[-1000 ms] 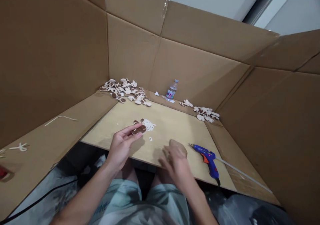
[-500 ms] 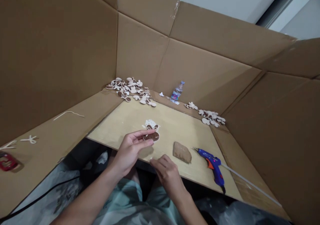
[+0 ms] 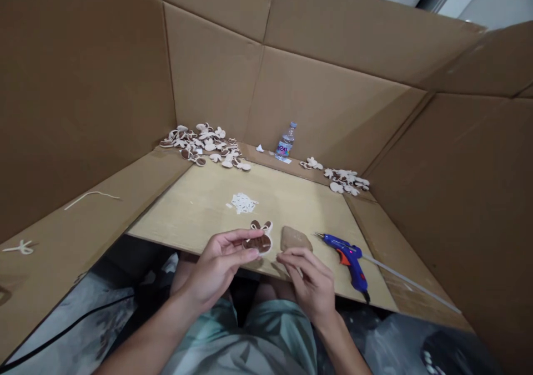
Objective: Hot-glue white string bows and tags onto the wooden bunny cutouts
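Observation:
My left hand (image 3: 222,261) pinches a brown, white-edged bunny-shaped ornament (image 3: 261,244) by its round part. The ears point away from me, and a thin white bow sits below them. To its right, my right hand (image 3: 310,278) has thumb and fingers pressed together. Whatever they may hold is too small to make out. Just beyond those fingers lies a tan, rough-edged block (image 3: 295,238). A blue glue gun (image 3: 347,258) with an orange trigger rests farther right, a glue stick (image 3: 410,282) running out of its back. Small white slips (image 3: 244,203) form a heap on the board.
Several similar ornaments are piled at the back left (image 3: 208,145) and back right (image 3: 346,181). Between them stands a water bottle (image 3: 285,142). Cardboard walls (image 3: 341,97) surround the wooden board (image 3: 179,208). A loose white cord (image 3: 91,193) and a tied bow (image 3: 20,247) lie left.
My view has shifted slightly. The ornament in my left hand has come nearer, away from the white slips. My right hand has moved right, up to the tan block's near edge.

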Tool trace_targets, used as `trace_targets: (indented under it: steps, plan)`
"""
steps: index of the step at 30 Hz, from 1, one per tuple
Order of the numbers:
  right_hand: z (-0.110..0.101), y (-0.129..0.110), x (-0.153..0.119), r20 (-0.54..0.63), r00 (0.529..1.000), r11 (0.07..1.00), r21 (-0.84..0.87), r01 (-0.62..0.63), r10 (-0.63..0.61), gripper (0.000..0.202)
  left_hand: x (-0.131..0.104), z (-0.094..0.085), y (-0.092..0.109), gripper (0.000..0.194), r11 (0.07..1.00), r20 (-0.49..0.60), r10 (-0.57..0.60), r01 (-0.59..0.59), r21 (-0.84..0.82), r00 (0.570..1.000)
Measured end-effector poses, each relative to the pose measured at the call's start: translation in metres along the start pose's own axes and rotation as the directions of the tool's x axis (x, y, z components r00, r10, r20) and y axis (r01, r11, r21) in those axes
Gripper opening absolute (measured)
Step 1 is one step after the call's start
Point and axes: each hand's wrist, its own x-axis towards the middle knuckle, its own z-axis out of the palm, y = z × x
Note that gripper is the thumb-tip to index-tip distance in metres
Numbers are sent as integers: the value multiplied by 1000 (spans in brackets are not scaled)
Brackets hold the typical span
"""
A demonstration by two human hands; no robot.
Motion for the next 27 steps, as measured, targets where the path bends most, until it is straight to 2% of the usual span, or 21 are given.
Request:
trace_targets:
  steps: [7, 11, 15, 18, 21, 27]
  plan:
    - [-17, 1, -5, -64, 983, 984, 50, -169, 172, 13, 7, 1, -15, 26, 994, -8, -26, 27, 102, 1000]
    - [-24, -2, -2, -46, 963, 953, 162, -256, 267, 12, 9, -1, -24, 24, 983, 1, 20, -20, 185, 1000]
    - [-28, -8, 0, -91, 906, 858, 373, -353, 412, 12, 11, 1, -32, 23, 956, 52, 111, -121, 266, 992]
    - [-28, -15, -1, -72, 863, 755, 525, -394, 500, 16, 10, 4, -34, 23, 939, 86, 136, -156, 306, 987]
    - [-26, -22, -5, -31, 868, 735, 547, -401, 496, 17, 9, 8, -34, 26, 924, 89, 144, -166, 346, 986]
    - [-25, -33, -12, -59, 940, 851, 447, -277, 337, 22, 4, 13, -32, 26, 875, 138, 173, -217, 433, 975]
